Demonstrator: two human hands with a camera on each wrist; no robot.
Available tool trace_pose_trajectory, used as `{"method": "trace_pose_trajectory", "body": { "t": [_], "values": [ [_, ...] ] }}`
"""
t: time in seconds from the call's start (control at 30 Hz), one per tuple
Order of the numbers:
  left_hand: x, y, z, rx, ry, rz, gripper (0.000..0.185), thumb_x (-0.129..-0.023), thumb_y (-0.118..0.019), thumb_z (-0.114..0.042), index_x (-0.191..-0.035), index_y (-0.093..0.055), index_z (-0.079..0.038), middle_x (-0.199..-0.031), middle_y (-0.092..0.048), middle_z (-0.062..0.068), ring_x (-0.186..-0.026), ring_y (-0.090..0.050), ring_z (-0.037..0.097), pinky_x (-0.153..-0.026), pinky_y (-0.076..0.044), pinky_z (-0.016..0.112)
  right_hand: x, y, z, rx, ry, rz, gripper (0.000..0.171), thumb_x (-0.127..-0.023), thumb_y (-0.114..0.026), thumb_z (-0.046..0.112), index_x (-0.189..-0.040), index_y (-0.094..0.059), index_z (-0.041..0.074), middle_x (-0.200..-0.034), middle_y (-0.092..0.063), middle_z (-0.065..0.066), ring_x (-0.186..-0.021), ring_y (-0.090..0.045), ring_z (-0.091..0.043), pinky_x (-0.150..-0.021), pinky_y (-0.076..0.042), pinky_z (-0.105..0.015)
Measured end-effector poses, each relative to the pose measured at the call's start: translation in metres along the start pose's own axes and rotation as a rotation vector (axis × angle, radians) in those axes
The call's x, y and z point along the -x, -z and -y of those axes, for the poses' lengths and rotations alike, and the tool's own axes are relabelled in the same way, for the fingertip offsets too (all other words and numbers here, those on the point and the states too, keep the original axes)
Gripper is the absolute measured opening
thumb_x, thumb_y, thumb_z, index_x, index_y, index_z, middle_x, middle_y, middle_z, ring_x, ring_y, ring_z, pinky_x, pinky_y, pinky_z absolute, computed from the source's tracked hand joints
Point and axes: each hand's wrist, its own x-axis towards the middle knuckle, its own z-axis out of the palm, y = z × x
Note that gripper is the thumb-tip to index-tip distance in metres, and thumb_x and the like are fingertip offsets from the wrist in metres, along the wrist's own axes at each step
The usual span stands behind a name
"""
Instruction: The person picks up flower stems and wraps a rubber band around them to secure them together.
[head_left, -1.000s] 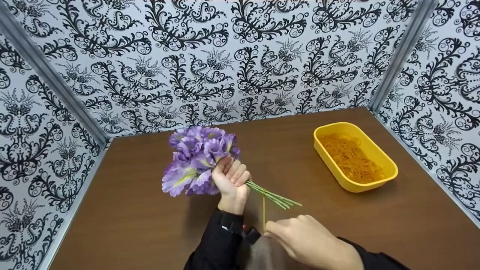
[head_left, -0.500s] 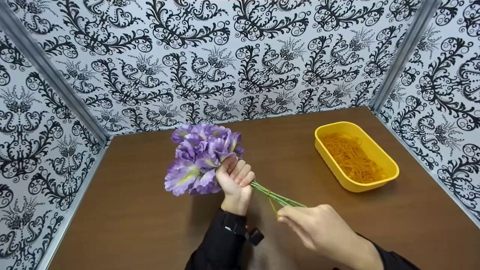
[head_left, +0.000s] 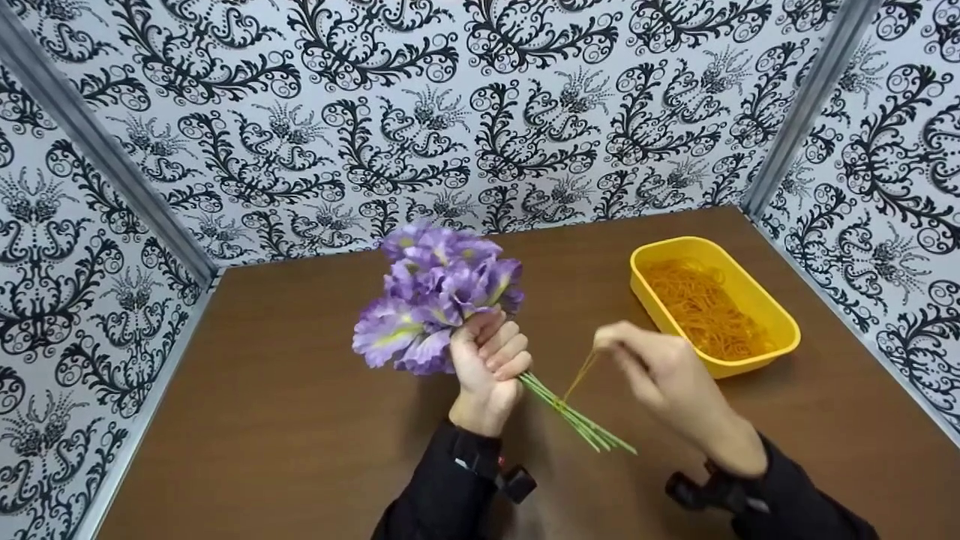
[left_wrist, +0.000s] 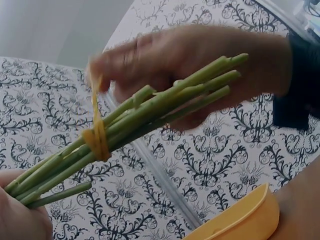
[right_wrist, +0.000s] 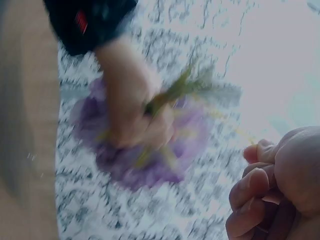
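Right hand pinches a yellow rubber band at its fingertips, fingers curled, pulling the band taut up and to the right away from the stems. The band's other end is looped around the green stems, seen clearly in the left wrist view as a yellow wrap about midway along the bundle. Right hand sits above and right of the stems, not touching them. Left hand is closed in a fist around the stems just under the purple flower heads, bouquet held tilted, blooms up-left, cut ends pointing down-right past the band. Bouquet is lifted off the brown table. Right wrist view is blurred; shows only curled fingers and the bouquet beyond. Yellow tray holding many rubber bands sits on the table to the right, just behind the right hand. Patterned black-and-white walls surround the table.
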Motion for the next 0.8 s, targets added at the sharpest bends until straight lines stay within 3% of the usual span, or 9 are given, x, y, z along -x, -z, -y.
{"method": "trace_pose_trajectory", "body": {
  "t": [0.13, 0.27, 0.43, 0.6, 0.7, 0.8],
  "values": [
    [0.004, -0.004, 0.006, 0.042, 0.099, 0.087, 0.043, -0.087, -0.056, -0.011, -0.064, -0.021, -0.021, -0.049, -0.022, -0.012, -0.042, -0.012, 0.001, -0.036, -0.015, 0.013, -0.001, -0.005, -0.02, 0.043, -0.034, 0.015, 0.008, -0.101, -0.06, 0.009, -0.103, -0.068, 0.011, -0.09, -0.07, 0.003, -0.077, -0.063, -0.009, -0.074, -0.052, -0.019],
    [0.007, -0.007, 0.011, 0.074, 0.133, 0.14, 0.043, -0.089, -0.055, -0.012, -0.065, -0.021, -0.021, -0.05, -0.02, -0.012, -0.042, -0.013, 0.001, -0.036, -0.016, 0.013, 0.0, -0.016, -0.037, 0.078, -0.013, 0.031, 0.007, -0.098, -0.064, 0.007, -0.102, -0.068, 0.011, -0.09, -0.069, 0.004, -0.078, -0.064, -0.009, -0.073, -0.053, -0.023],
    [0.007, -0.006, 0.011, 0.111, 0.105, 0.165, 0.042, -0.09, -0.052, -0.011, -0.064, -0.021, -0.021, -0.05, -0.019, -0.012, -0.041, -0.013, 0.0, -0.036, -0.016, 0.012, 0.006, -0.041, -0.047, 0.061, -0.013, 0.08, 0.017, -0.091, -0.069, -0.003, -0.101, -0.069, 0.011, -0.091, -0.071, 0.003, -0.078, -0.069, -0.012, -0.07, -0.056, -0.026],
    [0.006, -0.003, 0.008, 0.123, 0.04, 0.19, 0.043, -0.09, -0.051, -0.011, -0.065, -0.019, -0.021, -0.051, -0.016, -0.012, -0.041, -0.012, 0.0, -0.036, -0.016, 0.012, 0.02, -0.074, -0.05, 0.045, -0.044, 0.171, 0.015, -0.092, -0.068, -0.001, -0.1, -0.069, 0.012, -0.086, -0.072, 0.004, -0.073, -0.067, -0.008, -0.063, -0.057, -0.027],
    [0.005, -0.001, 0.005, 0.151, 0.0, 0.2, 0.043, -0.09, -0.053, -0.011, -0.065, -0.019, -0.021, -0.052, -0.017, -0.012, -0.042, -0.013, 0.001, -0.036, -0.016, 0.013, 0.033, -0.093, -0.042, 0.026, -0.081, 0.245, 0.016, -0.09, -0.066, -0.004, -0.095, -0.067, 0.012, -0.073, -0.063, 0.004, -0.062, -0.057, -0.006, -0.053, -0.048, -0.022],
    [0.004, 0.0, 0.003, 0.192, -0.023, 0.221, 0.043, -0.09, -0.053, -0.01, -0.065, -0.019, -0.021, -0.053, -0.017, -0.012, -0.043, -0.014, 0.001, -0.037, -0.016, 0.013, 0.044, -0.105, -0.024, 0.094, -0.054, 0.307, 0.012, -0.087, -0.067, -0.001, -0.093, -0.064, 0.009, -0.067, -0.054, 0.003, -0.057, -0.049, -0.008, -0.047, -0.039, -0.02]
  ]
}}
